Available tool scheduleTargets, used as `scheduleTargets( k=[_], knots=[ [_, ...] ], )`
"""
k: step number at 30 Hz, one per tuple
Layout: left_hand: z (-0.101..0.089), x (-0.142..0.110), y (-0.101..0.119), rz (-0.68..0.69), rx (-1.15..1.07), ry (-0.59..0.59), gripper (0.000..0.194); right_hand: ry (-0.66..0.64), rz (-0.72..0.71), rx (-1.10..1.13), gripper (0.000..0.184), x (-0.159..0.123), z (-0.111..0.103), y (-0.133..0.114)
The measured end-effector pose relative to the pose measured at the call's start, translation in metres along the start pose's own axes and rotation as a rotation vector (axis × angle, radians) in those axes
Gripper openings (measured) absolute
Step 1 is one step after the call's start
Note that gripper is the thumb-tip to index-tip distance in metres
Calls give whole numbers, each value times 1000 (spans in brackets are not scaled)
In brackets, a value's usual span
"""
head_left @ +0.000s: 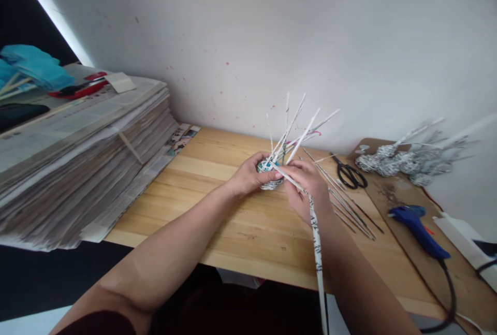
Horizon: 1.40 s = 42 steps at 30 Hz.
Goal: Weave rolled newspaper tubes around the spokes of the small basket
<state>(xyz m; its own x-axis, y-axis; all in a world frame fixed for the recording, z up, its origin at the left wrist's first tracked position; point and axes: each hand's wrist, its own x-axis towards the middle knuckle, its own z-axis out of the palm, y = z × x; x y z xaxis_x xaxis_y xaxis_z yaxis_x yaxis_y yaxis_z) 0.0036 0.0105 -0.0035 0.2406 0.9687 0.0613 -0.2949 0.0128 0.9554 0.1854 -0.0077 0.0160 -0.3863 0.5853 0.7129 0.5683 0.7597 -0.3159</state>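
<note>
In the middle of the table is a small round woven piece of rolled paper strips (272,181), with several white paper sticks fanning up out of its top. My left hand (249,175) wraps round its left side, fingers closed on it. On its right, my right hand (308,185) pinches a long printed paper strip (315,231) close to the weave. That strip runs from the woven piece over the back of my right hand and hangs past the table's front edge. My right fingertips are partly hidden behind it.
Loose paper sticks (351,208) and black scissors (351,174) lie right of my hands. Farther right are a blue glue gun (421,231) on a brown board (392,216), and several finished woven pieces (392,161). A tall newspaper stack (97,159) stands left, against the wall.
</note>
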Motion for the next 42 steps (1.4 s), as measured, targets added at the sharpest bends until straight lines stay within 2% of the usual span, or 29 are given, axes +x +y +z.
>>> scheduleTargets(
  k=[6, 14, 19, 27, 30, 33, 37, 42],
  knots=[
    [-1, 0, 1, 81, 115, -13, 69, 2, 51, 52, 26, -1, 0, 6],
    [0, -2, -4, 54, 151, -6, 53, 93, 189, 116, 21, -1, -2, 3],
    [1, -4, -1, 53, 286, -15, 47, 43, 214, 121, 13, 0, 0, 2],
    [2, -9, -6, 256, 629, -40, 38, -33, 452, 187, 12, -3, 8, 7],
    [3, -10, -5, 286, 650, -69, 36, -73, 579, 336, 15, -2, 9, 9],
    [3, -10, -3, 237, 599, -71, 38, -68, 662, 536, 20, 0, 9, 11],
    [2, -8, -2, 123, 505, -21, 38, -48, 594, 593, 24, 1, 9, 10],
    [1, -7, -2, 97, 396, -20, 38, 102, 358, 473, 17, -3, 10, -8]
  ],
)
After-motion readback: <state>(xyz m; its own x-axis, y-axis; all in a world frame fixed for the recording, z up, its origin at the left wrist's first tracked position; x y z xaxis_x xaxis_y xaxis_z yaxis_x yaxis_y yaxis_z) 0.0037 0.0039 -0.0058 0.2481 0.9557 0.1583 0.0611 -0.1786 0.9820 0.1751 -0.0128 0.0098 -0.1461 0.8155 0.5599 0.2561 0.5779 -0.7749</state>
